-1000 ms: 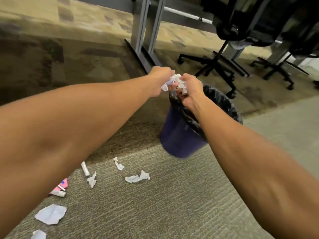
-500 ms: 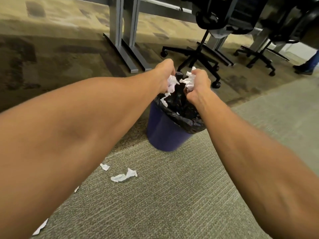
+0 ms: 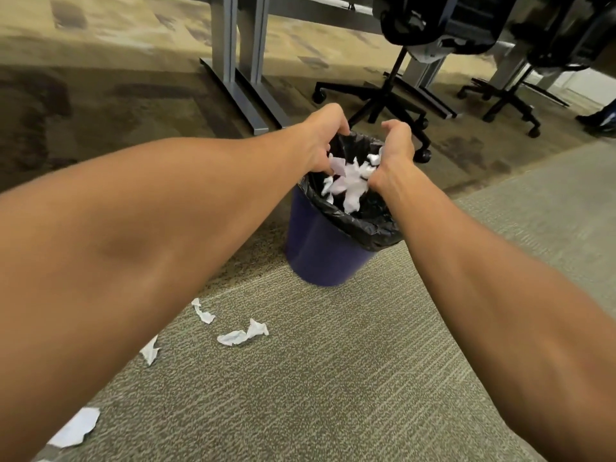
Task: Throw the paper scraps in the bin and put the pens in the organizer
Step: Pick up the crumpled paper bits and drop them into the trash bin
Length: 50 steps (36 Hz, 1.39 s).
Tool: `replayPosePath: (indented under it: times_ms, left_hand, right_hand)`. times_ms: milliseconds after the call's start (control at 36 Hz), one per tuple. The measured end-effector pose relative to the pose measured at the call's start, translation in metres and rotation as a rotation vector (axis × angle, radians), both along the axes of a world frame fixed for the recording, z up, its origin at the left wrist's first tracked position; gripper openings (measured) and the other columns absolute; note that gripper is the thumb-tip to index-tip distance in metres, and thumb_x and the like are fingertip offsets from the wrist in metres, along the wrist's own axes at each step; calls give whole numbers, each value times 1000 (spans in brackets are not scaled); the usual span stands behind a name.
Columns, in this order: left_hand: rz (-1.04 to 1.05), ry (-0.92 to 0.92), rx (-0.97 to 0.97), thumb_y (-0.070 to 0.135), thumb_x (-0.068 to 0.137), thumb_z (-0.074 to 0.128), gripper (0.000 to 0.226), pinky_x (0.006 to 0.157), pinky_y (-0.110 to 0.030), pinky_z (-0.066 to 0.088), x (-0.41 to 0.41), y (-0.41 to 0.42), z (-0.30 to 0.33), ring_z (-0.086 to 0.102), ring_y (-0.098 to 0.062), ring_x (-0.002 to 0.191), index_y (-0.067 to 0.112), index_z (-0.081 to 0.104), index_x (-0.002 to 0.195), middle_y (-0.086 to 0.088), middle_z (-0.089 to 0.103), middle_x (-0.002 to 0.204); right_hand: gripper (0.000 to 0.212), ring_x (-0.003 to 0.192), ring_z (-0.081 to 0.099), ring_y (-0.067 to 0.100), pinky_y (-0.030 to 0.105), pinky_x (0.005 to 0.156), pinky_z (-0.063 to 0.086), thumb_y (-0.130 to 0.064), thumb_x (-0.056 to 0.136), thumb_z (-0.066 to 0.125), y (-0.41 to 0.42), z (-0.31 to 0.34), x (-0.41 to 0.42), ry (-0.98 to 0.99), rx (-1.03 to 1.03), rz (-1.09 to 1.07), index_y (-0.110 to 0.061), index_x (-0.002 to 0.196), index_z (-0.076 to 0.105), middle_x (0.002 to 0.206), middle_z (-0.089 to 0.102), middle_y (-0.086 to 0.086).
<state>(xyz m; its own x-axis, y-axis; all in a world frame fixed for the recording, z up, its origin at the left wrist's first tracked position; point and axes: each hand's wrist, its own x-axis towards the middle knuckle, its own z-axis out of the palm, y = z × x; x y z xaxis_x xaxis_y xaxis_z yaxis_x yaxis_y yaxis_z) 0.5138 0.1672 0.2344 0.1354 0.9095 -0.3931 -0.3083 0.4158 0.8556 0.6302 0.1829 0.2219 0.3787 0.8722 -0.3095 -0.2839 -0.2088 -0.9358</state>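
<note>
A dark blue bin (image 3: 320, 255) with a black liner (image 3: 366, 225) stands on the carpet ahead of me. My left hand (image 3: 318, 141) and my right hand (image 3: 396, 145) hover over its mouth, fingers spread and curled. A clump of white paper scraps (image 3: 348, 183) drops between them into the liner, blurred by motion. More scraps lie on the carpet near me: one twisted strip (image 3: 204, 313), a crumpled pair (image 3: 243, 333), a small piece (image 3: 150, 351) and a flat sheet fragment (image 3: 76, 426). No pen or organizer shows in this view.
Grey metal desk legs (image 3: 233, 61) stand behind the bin on the left. Two black wheeled office chairs (image 3: 383, 98) (image 3: 510, 98) sit behind it on the right. Someone's shoe (image 3: 603, 120) shows at the far right edge.
Both hands came down over the bin mouth and spread apart. The scraps they clutched have left the fingers and are falling into the liner.
</note>
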Motion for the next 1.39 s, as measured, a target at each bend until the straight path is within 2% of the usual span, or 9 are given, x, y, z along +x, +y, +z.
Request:
replayPosePath:
  times_ms: [56,194,250,333,500,778,1028,1167,1389]
  left_hand:
    - [-25,2,11,5,82,50,70,79,-56,48,-4,1,1,19,-42,144,13,31,149,-17,20,157]
    - [-76,-31,25,18,94,52,63,110,-54,37,-23,5,0,32,-43,141,8,28,152,-22,34,153]
    - [-89,-58,45,24,97,52,56,103,-48,47,-36,3,-2,50,-39,129,7,36,147,-21,48,143]
    - [-76,-31,67,32,97,55,44,91,-42,56,-62,-1,-5,67,-30,105,7,51,133,-16,64,122]
    - [-9,114,77,44,93,59,42,83,-37,60,-131,-20,-17,70,-25,102,12,62,119,-10,70,116]
    - [-86,369,-219,47,87,63,50,86,-36,55,-290,-104,-87,66,-26,109,7,60,118,-14,64,122]
    - [98,427,-441,51,91,57,48,85,-38,50,-379,-202,-154,62,-26,112,12,64,118,-9,70,117]
    - [120,400,-569,50,90,59,44,75,-35,54,-399,-242,-191,67,-22,89,10,66,108,-7,74,88]
    - [10,621,-702,34,93,65,28,62,-26,54,-428,-292,-231,67,-15,73,9,67,105,-3,76,88]
  right_hand:
    - [69,119,51,35,54,100,44,-33,83,60,0,-1,-4,0,11,2,-18,146,37,140,48,11]
    - [66,128,45,32,45,98,41,-35,85,61,2,-1,-19,7,48,67,-17,146,40,145,47,10]
    - [47,120,53,32,43,100,47,-30,89,61,3,-2,-30,43,95,119,-18,133,51,134,56,11]
    - [19,94,63,24,37,80,55,-24,91,59,3,-4,-52,30,152,219,-16,108,62,109,68,9]
    - [12,69,65,17,28,58,51,-18,91,59,-1,-8,-99,-250,325,425,-13,97,68,82,69,3]
    - [9,75,65,12,28,62,52,-14,93,61,-46,-73,-157,-737,293,1080,-16,99,68,87,70,2]
    - [14,95,63,10,22,76,46,-23,91,67,-75,-165,-162,-1182,78,1540,-24,105,69,97,66,-11]
    - [28,96,63,13,25,78,47,-24,88,73,-85,-191,-158,-1334,5,1678,-23,114,65,100,66,-7]
    - [52,113,56,20,29,88,46,-34,84,76,-95,-223,-145,-1630,39,1825,-24,130,54,127,59,2]
